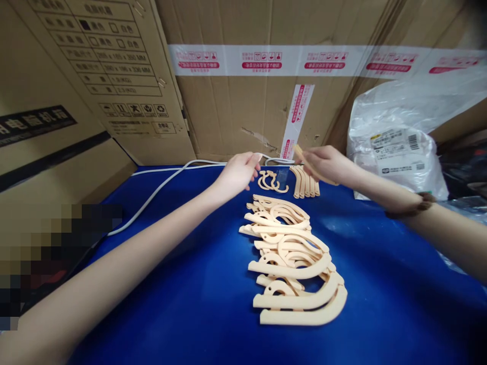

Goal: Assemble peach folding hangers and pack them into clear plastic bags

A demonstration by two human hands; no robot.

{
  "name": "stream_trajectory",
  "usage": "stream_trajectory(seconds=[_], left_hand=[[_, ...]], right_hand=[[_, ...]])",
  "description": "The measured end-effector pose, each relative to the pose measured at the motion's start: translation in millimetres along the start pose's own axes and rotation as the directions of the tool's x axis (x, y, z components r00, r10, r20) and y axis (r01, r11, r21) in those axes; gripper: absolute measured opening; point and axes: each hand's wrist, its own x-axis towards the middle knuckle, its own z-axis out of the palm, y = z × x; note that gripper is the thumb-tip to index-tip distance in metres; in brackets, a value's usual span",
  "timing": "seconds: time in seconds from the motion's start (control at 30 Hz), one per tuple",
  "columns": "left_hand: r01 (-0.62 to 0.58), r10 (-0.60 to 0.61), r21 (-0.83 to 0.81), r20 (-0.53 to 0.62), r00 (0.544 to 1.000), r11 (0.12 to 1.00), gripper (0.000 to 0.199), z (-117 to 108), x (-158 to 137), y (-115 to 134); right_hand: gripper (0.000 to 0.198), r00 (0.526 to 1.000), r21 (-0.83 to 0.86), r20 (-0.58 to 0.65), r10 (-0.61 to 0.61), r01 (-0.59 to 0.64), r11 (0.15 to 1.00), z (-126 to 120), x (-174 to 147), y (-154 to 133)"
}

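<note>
My right hand (323, 161) is closed around a beige plastic hanger arm (310, 165), just above a row of matching hanger arms (304, 182) laid side by side. To the left, my left hand (240, 172) is closed, thumb against the fingers; what it holds, if anything, is too small to make out. Close by its fingertips lie several beige hanger hooks (272, 182). Nearer to me, folded beige hangers (289, 258) overlap in a long pile, with their hooks tucked between the arms.
A blue table surface (182, 284) lies under everything. Cardboard boxes (236, 111) stand along the back and left. A white cable (152, 197) runs along the back left. At the right back sits a white plastic bag (395, 147) with a label.
</note>
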Motion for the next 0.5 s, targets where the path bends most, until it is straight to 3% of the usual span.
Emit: stream_trajectory(seconds=[0.1,0.17,0.3,0.5], left_hand=[[0.006,-0.003,0.129,-0.023,1.000,0.992,0.029,-15,16,-19],[-0.023,0.032,0.215,-0.038,0.999,0.976,0.024,-22,26,-32],[-0.099,0.136,0.406,-0.062,0.989,0.908,0.013,-26,33,-53],[-0.221,0.310,0.644,-0.027,0.950,0.732,0.016,-23,24,-59]], right_hand=[[0.035,0.983,-0.262,-0.182,-0.039,-0.010,0.965,-16,-1,33],[0.035,0.976,-0.382,-0.197,-0.093,0.011,0.924,-23,-6,51],[0.032,0.972,-0.513,-0.152,-0.180,0.078,0.855,-28,-21,71],[0.023,0.960,-0.486,0.068,-0.271,0.269,0.832,-17,-36,90]])
